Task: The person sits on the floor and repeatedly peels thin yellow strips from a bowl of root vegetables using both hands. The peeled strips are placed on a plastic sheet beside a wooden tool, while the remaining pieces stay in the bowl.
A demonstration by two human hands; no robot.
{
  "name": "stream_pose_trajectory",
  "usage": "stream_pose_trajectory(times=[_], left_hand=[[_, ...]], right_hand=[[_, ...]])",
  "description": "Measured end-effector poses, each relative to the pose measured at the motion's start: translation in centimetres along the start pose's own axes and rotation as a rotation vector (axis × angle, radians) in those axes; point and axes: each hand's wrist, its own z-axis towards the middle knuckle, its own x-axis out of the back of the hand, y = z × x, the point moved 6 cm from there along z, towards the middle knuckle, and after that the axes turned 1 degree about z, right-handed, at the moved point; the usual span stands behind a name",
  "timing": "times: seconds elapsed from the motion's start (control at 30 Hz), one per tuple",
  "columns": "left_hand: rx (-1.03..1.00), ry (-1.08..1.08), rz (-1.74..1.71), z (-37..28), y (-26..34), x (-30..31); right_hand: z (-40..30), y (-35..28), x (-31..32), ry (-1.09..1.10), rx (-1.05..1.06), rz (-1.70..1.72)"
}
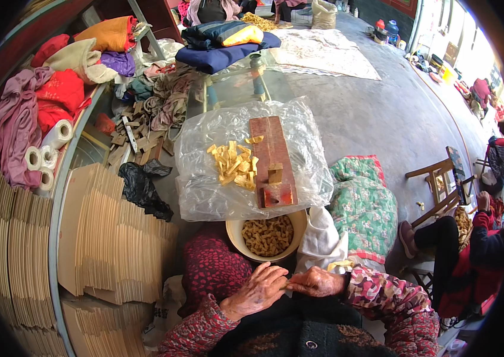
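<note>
Close to my body, my left hand [258, 288] and my right hand [316, 282] meet at the fingertips. A small yellowish-brown piece [286, 286] is pinched between them, mostly covered by the fingers. Just beyond sits a round basin [233, 238] with many small twisted brown pieces [268, 235] inside. Clear plastic sheeting [207, 203] covers a low table past the basin. On it lie a pile of flat yellow strips [234, 165] and a reddish-brown wooden board [266, 138]. A small wooden block [274, 173] stands on the board, with one strip [254, 139] near its far end.
Stacked flattened cardboard [109, 236] fills the left side, near a black plastic bag [144, 187]. A green patterned quilted cloth [361, 209] and white cloth [323, 236] lie right of the basin. A seated person [453, 241] and wooden chair [437, 178] are farther right.
</note>
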Motion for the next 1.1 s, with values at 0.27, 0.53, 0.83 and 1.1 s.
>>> stream_pose_trajectory(times=[0.27,0.53,0.83,1.1], left_hand=[[-0.09,0.05,-0.073,-0.3,0.0,-1.0],[-0.082,-0.116,-0.391,-2.4,-0.1,-0.3],[0.062,-0.267,-0.608,-5.3,-0.4,3.2],[0.409,-0.199,-0.599,-4.9,-4.4,4.1]], right_hand=[[-0.6,-0.7,0.4,-0.048,0.037,0.058],[-1.3,-1.1,-0.4,-0.165,0.028,0.116],[-1.0,-2.9,-1.2,-0.146,0.077,0.073],[1.7,-2.2,0.3,0.02,0.173,-0.034]])
